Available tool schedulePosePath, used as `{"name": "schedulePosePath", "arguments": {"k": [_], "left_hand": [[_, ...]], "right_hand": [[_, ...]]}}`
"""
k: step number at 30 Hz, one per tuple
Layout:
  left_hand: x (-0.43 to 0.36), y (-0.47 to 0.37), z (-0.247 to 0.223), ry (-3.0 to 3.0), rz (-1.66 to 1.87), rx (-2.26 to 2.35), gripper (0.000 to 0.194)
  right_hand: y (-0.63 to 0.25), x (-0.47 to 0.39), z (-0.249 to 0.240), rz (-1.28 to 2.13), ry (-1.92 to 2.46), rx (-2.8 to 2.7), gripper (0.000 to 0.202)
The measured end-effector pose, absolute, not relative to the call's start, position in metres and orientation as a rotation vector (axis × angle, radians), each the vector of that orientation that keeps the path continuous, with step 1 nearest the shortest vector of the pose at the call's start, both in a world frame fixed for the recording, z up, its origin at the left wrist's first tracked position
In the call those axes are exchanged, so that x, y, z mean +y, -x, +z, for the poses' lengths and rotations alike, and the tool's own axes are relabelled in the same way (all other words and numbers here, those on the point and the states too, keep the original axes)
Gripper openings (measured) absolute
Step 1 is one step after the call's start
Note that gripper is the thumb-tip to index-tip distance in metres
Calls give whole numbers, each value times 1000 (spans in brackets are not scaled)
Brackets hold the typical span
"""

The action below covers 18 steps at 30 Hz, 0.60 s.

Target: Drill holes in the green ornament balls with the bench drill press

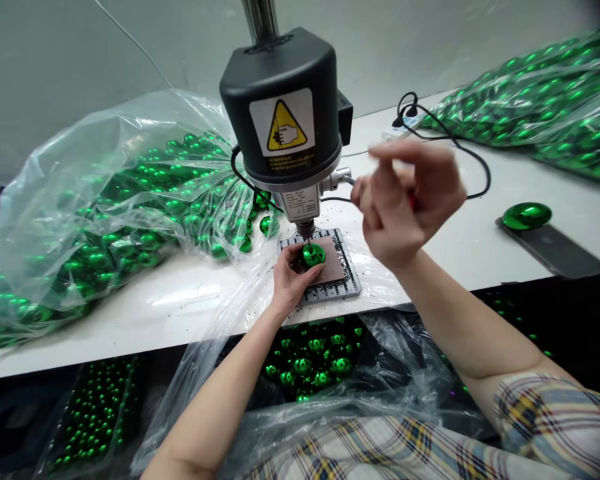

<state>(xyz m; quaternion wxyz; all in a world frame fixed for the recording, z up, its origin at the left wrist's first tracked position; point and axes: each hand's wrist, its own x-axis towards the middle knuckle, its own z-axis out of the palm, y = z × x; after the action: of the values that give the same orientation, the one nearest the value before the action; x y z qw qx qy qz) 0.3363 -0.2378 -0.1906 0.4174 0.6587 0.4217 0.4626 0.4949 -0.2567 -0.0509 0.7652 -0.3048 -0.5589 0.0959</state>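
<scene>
My left hand (291, 283) grips a shiny green ball (314, 255) between thumb and fingers. It holds the ball on a pinkish pad (335, 260) over the slotted metal base (351, 283) of a small drill press (281, 100). The drill's tip reaches down to the top of the ball. My right hand (405, 207), smeared by motion, is raised to the right of the machine. Its fingers curl around the drill press lever (349, 179), and a bit of red shows between them.
A clear bag of green balls (105, 200) lies left, another bag (540, 107) at right. Below the table edge, more balls (313, 360) sit in plastic. One green ornament (526, 216) rests on a phone (560, 250). A black cable (487, 167) loops behind my right hand.
</scene>
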Motion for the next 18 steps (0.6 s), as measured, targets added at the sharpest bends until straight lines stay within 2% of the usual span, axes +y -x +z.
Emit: {"name": "schedulePosePath", "arguments": {"k": [2, 4, 7, 9, 12, 14, 18], "left_hand": [[-244, -333, -187, -1669, 1185, 1123, 50], [-253, -323, -179, -1745, 1181, 1232, 47], [-262, -294, -156, -1993, 864, 1195, 42], [-252, -275, -141, -2073, 724, 1134, 31], [-205, -260, -130, -2079, 986, 1320, 11], [-164, -262, -132, -2102, 1100, 1443, 18], [-106, -280, -144, -2121, 860, 1361, 37]], "right_hand": [[-493, -251, -21, 182, 556, -1058, 9], [-495, -243, 3, 293, 551, -1069, 12], [-499, -232, 18, 421, 618, -1068, 8], [-500, -230, 17, 428, 612, -1052, 6], [-498, -231, 13, 409, 573, -1038, 4], [-496, -233, 13, 407, 551, -1033, 2], [-494, -234, 15, 430, 509, -1027, 1]]}}
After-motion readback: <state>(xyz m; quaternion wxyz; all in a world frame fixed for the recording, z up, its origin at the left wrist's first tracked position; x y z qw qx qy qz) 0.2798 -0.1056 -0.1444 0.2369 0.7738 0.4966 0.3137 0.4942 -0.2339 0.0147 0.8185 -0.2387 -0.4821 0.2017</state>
